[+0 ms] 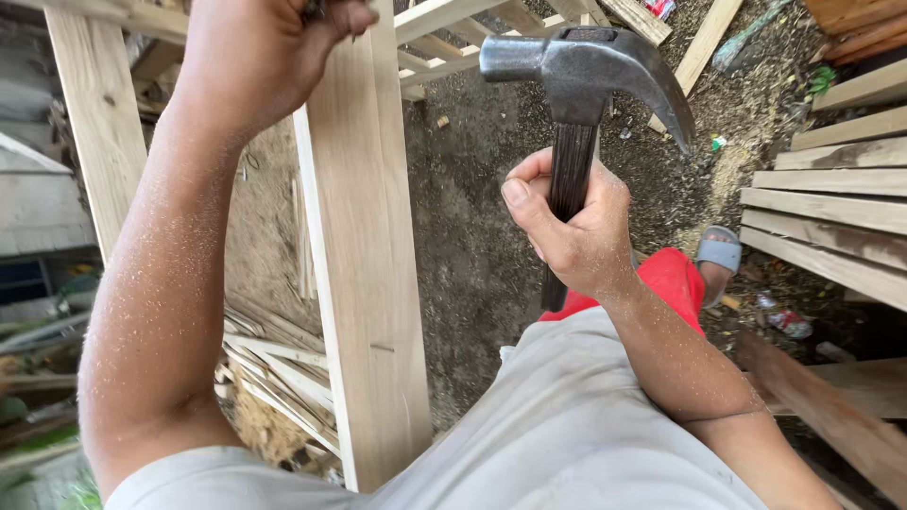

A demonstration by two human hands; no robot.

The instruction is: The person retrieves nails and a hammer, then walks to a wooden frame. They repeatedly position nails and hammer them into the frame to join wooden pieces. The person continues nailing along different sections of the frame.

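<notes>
Clenching the head-heavy claw hammer point(586, 80) mid-handle, the right hand point(576, 231) (left hand point(255, 66) pinches something small, unclear) beside the stiff plank point(364, 283)

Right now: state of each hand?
Left hand: closed in a fist at the top of the wooden plank; what it pinches cannot be told.
Right hand: closed around the claw hammer handle.
</notes>
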